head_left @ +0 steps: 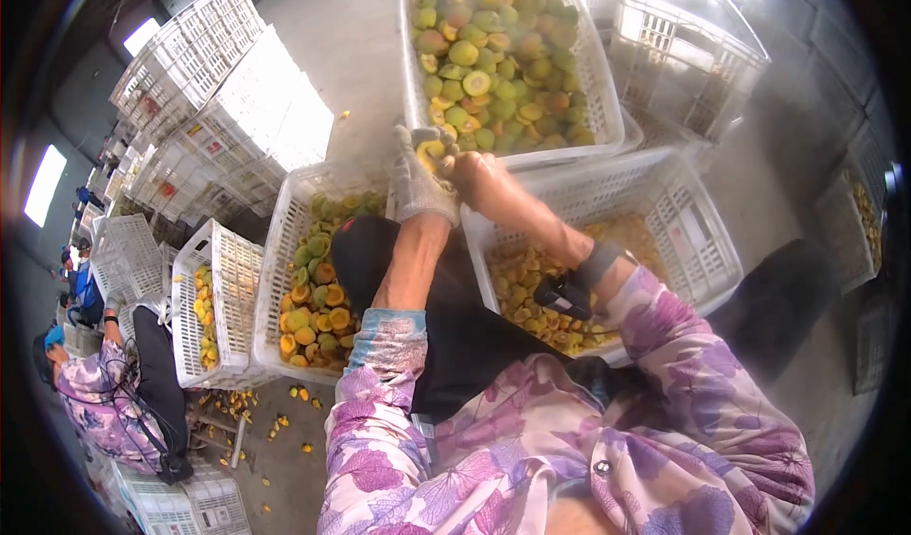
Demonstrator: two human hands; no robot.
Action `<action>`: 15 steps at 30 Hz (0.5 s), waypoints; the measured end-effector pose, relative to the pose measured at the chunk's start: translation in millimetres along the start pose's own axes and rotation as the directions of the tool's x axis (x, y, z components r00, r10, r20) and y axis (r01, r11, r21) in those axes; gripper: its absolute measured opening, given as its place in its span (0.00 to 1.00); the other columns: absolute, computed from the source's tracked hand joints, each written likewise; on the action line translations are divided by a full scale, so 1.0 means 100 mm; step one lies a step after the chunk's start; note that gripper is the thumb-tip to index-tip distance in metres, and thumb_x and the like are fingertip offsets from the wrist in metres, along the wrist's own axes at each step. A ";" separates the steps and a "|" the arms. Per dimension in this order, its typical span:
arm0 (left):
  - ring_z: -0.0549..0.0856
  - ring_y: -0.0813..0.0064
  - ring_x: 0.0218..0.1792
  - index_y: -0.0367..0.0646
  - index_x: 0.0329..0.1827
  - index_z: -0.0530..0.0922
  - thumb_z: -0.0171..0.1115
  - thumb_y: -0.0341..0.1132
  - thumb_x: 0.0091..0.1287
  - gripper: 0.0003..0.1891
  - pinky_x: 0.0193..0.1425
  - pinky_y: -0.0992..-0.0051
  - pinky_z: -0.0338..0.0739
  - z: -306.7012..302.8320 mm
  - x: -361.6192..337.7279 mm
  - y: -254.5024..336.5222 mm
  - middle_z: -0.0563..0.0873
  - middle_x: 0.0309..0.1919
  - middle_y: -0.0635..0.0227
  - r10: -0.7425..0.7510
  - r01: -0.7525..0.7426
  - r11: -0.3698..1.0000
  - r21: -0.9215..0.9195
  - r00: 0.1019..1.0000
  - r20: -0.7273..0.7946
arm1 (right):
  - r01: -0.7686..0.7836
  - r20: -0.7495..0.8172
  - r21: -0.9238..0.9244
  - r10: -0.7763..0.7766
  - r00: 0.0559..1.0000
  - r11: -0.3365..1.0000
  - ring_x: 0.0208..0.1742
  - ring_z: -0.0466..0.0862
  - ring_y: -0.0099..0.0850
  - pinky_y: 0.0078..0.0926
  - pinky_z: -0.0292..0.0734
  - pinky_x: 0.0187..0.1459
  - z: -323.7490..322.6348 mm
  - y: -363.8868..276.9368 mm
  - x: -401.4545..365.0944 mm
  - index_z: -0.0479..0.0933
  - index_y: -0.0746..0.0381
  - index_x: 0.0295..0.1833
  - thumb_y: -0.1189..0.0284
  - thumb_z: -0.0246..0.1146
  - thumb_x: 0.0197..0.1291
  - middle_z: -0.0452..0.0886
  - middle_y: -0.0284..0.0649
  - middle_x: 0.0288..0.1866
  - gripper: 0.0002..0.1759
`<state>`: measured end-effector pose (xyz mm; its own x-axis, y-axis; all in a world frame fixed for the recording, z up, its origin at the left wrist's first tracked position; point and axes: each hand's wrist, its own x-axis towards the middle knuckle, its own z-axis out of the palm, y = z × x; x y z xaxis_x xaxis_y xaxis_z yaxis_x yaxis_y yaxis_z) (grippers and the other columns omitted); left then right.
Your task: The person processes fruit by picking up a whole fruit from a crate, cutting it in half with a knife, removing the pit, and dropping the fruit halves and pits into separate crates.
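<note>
My left hand, in a pale knit glove, holds a cut yellow fruit half in its curled fingers. Against that fruit is my right hand, bare, its fingers closed; whatever they grip is too small to make out. Both hands are at the near edge of a white crate heaped with green and reddish fruit. Below my right forearm, another white crate holds yellow pieces. To the left, a third crate contains fruit halves.
Stacked white crates stand at the upper left, and another crate at the upper right. A co-worker sits at the left beside a crate. Fruit pieces lie scattered on the floor.
</note>
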<state>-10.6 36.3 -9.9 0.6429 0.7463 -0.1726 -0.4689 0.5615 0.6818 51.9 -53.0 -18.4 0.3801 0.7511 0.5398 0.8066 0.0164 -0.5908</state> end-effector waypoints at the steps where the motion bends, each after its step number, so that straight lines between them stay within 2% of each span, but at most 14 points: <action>1: 0.79 0.75 0.30 0.45 0.37 0.76 0.51 0.55 0.72 0.21 0.31 0.76 0.74 0.00 -0.01 -0.01 0.81 0.31 0.69 0.003 0.000 0.999 0.046 0.998 -0.066 | -0.159 0.290 0.006 0.151 0.945 0.987 0.21 0.79 0.43 0.36 0.71 0.25 -0.04 -0.04 0.07 0.74 0.67 0.34 0.80 0.58 0.51 0.79 0.47 0.21 0.03; 2: 0.79 0.76 0.28 0.46 0.34 0.75 0.51 0.54 0.72 0.20 0.27 0.78 0.71 -0.01 -0.01 -0.01 0.80 0.29 0.71 0.010 0.003 0.996 0.094 0.991 -0.132 | -0.309 0.552 -0.034 0.275 0.787 0.951 0.16 0.77 0.36 0.32 0.69 0.21 -0.10 -0.09 0.12 0.74 0.66 0.33 0.80 0.58 0.52 0.78 0.43 0.19 0.02; 3: 0.79 0.76 0.28 0.46 0.34 0.75 0.51 0.54 0.72 0.20 0.27 0.78 0.71 -0.02 -0.02 0.00 0.80 0.29 0.71 0.009 0.003 0.995 0.095 0.992 -0.125 | -0.309 0.547 -0.035 0.277 0.790 0.950 0.16 0.77 0.36 0.32 0.69 0.21 -0.19 -0.10 0.12 0.74 0.66 0.33 0.80 0.58 0.52 0.78 0.43 0.19 0.02; 5: 0.79 0.79 0.28 0.49 0.32 0.74 0.54 0.53 0.71 0.18 0.23 0.79 0.68 -0.07 -0.04 -0.05 0.79 0.27 0.74 -0.016 0.056 0.966 0.251 0.987 -0.159 | -0.643 0.764 0.170 0.312 0.565 0.747 0.13 0.67 0.21 0.23 0.61 0.15 -0.55 -0.26 0.07 0.75 0.63 0.31 0.76 0.61 0.53 0.73 0.33 0.16 0.02; 6: 0.79 0.79 0.28 0.49 0.32 0.74 0.54 0.53 0.71 0.18 0.23 0.79 0.68 -0.09 -0.03 -0.06 0.79 0.27 0.74 -0.028 0.067 0.963 0.260 0.989 -0.148 | -0.725 0.858 0.325 0.132 0.496 0.607 0.14 0.64 0.17 0.16 0.55 0.13 -0.59 -0.09 0.06 0.75 0.61 0.32 0.71 0.62 0.55 0.69 0.30 0.17 0.06; 8: 0.79 0.80 0.28 0.51 0.32 0.74 0.57 0.53 0.69 0.17 0.20 0.80 0.66 -0.06 -0.03 -0.09 0.78 0.26 0.76 -0.107 0.103 0.992 0.070 0.993 0.056 | -0.564 0.883 0.299 0.002 0.470 0.770 0.16 0.67 0.19 0.21 0.59 0.15 -0.59 0.21 0.04 0.76 0.59 0.35 0.68 0.63 0.55 0.71 0.30 0.17 0.07; 9: 0.80 0.82 0.28 0.52 0.32 0.75 0.59 0.56 0.67 0.18 0.19 0.81 0.65 -0.03 -0.04 -0.12 0.78 0.27 0.78 -0.091 0.092 0.994 0.051 0.996 -0.023 | -0.569 0.879 0.294 0.016 0.476 0.768 0.16 0.67 0.19 0.21 0.59 0.15 -0.59 0.35 -0.02 0.76 0.59 0.35 0.68 0.63 0.55 0.71 0.30 0.17 0.07; 10: 0.79 0.81 0.27 0.52 0.34 0.76 0.59 0.58 0.66 0.19 0.19 0.81 0.66 -0.07 -0.07 -0.06 0.78 0.27 0.78 -0.050 0.055 0.992 0.110 0.998 -0.048 | -0.265 0.854 0.265 -0.099 0.511 0.927 0.17 0.70 0.23 0.24 0.64 0.18 -0.58 0.50 -0.09 0.77 0.58 0.38 0.66 0.64 0.55 0.74 0.33 0.20 0.09; 11: 0.79 0.81 0.26 0.53 0.35 0.76 0.59 0.60 0.64 0.20 0.19 0.81 0.66 -0.14 -0.08 0.09 0.78 0.27 0.78 -0.006 0.018 0.985 0.170 0.998 -0.069 | 0.073 0.835 0.210 -0.218 0.504 0.975 0.19 0.74 0.27 0.27 0.69 0.21 -0.60 0.63 -0.16 0.77 0.57 0.40 0.64 0.66 0.56 0.77 0.36 0.23 0.11; 12: 0.79 0.79 0.27 0.53 0.39 0.77 0.57 0.64 0.64 0.22 0.23 0.79 0.71 -0.14 -0.11 0.35 0.79 0.29 0.78 0.038 -0.002 0.951 0.310 0.993 -0.110 | 0.065 0.834 0.205 -0.209 0.511 0.977 0.19 0.74 0.27 0.27 0.69 0.21 -0.71 0.79 -0.25 0.77 0.57 0.40 0.64 0.66 0.56 0.77 0.36 0.23 0.11; 13: 0.77 0.78 0.27 0.52 0.41 0.77 0.55 0.65 0.64 0.25 0.27 0.77 0.72 -0.49 0.18 0.54 0.79 0.31 0.75 0.081 -0.039 0.930 0.365 0.992 -0.099 | 0.094 0.849 0.227 -0.244 0.469 0.969 0.24 0.77 0.32 0.29 0.73 0.26 -0.88 1.00 -0.36 0.78 0.59 0.43 0.60 0.67 0.54 0.80 0.38 0.29 0.16; 14: 0.81 0.75 0.35 0.46 0.48 0.77 0.55 0.64 0.64 0.29 0.33 0.72 0.77 -0.50 0.19 0.72 0.81 0.39 0.67 0.392 -0.225 0.752 0.619 0.909 -0.145 | 0.121 0.861 0.251 -0.279 0.424 0.960 0.28 0.81 0.37 0.31 0.76 0.31 -1.06 1.20 -0.45 0.78 0.60 0.47 0.57 0.69 0.53 0.82 0.41 0.35 0.21; 15: 0.83 0.65 0.45 0.40 0.57 0.75 0.54 0.61 0.67 0.31 0.43 0.65 0.80 -0.68 0.30 0.87 0.82 0.49 0.57 0.535 -0.320 0.562 0.763 0.844 -0.040 | 0.144 0.872 0.278 -0.312 0.376 0.950 0.33 0.84 0.42 0.32 0.80 0.37 -1.16 1.33 -0.46 0.78 0.61 0.50 0.54 0.71 0.52 0.84 0.43 0.40 0.27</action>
<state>-73.1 132.1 -3.5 0.2677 0.9445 0.1903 -0.0068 -0.1956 0.9807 194.3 -162.4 -52.2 -0.5040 0.8530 -0.1357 0.6949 0.3071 -0.6503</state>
